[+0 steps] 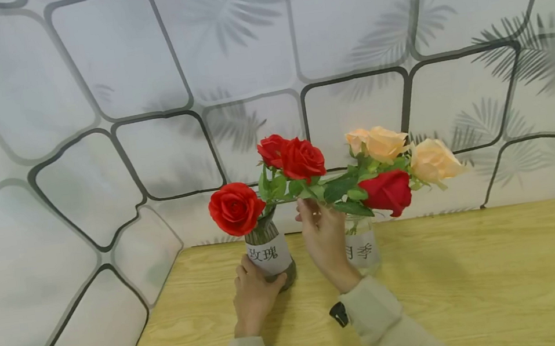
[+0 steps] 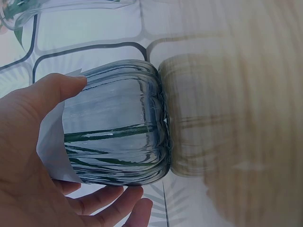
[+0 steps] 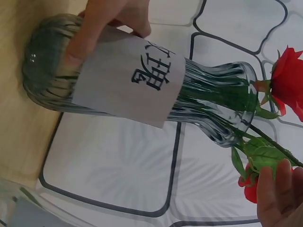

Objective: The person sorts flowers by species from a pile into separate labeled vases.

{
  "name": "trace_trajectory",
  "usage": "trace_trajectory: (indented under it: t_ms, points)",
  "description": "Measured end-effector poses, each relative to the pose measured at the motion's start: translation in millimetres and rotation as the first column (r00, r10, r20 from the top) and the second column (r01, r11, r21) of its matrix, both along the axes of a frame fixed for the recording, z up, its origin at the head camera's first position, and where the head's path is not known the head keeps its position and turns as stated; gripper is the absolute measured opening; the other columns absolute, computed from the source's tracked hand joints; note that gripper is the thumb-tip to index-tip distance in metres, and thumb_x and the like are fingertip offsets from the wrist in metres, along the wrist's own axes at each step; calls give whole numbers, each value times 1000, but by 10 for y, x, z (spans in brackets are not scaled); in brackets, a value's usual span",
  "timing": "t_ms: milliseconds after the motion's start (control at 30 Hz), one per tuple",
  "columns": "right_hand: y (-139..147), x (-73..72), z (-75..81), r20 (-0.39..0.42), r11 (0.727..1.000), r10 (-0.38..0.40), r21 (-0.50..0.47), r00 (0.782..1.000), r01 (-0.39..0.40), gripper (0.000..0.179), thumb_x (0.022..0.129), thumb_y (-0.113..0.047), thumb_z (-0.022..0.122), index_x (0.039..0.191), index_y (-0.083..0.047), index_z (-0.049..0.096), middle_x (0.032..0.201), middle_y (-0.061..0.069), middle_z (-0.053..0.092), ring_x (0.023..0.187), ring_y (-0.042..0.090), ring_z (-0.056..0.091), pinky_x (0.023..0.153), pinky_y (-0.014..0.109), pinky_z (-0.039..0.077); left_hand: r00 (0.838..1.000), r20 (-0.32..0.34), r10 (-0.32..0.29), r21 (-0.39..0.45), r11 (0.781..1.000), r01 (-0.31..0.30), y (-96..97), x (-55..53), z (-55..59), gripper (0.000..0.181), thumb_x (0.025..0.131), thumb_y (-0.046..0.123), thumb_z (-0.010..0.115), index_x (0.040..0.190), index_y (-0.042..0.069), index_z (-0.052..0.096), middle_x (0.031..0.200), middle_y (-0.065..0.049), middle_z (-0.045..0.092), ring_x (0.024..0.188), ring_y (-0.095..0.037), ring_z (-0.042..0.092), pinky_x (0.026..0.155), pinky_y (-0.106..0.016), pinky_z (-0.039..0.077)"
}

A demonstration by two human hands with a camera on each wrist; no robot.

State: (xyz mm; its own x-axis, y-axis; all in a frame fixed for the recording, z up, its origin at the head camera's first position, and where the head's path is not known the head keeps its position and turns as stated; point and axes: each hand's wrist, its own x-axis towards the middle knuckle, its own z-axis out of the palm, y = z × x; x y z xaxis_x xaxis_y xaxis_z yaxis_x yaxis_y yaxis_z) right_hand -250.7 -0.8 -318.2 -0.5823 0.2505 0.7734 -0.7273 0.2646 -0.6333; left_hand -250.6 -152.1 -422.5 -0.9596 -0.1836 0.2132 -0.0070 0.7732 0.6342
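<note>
My left hand grips the lower part of a ribbed, dark-tinted glass vase standing on the table, thumb near one edge of its paper label. Green stems show through the glass. Bright red roses lean out of its flared mouth. My right hand is raised between the two vases, fingertips among the leaves beside the rose stems. In the right wrist view, fingers reach up close to a stem; leaves and the frame edge hide whether they pinch it.
Right of my right hand stands a clear glass vase with a paper label, partly behind my wrist. Peach roses and a darker red rose spread above it. A patterned curtain hangs behind the wooden table.
</note>
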Motion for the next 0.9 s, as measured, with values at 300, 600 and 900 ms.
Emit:
trace_trajectory:
  t_ms: [300,600,900]
  points:
    - [29,-42,101,-103,994,-43,94,994,53,12,96,7,59,87,7,68,70,13,64,54,26,64,48,30,54,1000,-1,2,-5,1000,-2,-10,-8,-23,89,83,34,83,141,-8,31,123,-27,48,108,-48,54,78,-63,52]
    - [63,-21,138,-16,990,-37,133,999,38,11,97,4,60,91,7,68,72,15,66,59,27,66,52,37,56,1000,10,6,-2,1000,-6,-10,-26,-39,92,83,35,83,145,-8,29,125,-27,48,109,-47,53,78,-62,52]
    - [-43,-64,85,188,987,145,-92,972,-129,17,102,0,55,99,11,68,93,24,71,84,37,72,72,42,61,1000,9,12,-6,1000,-12,-6,-18,-8,92,83,35,84,145,-8,30,125,-27,48,110,-47,53,79,-63,52]
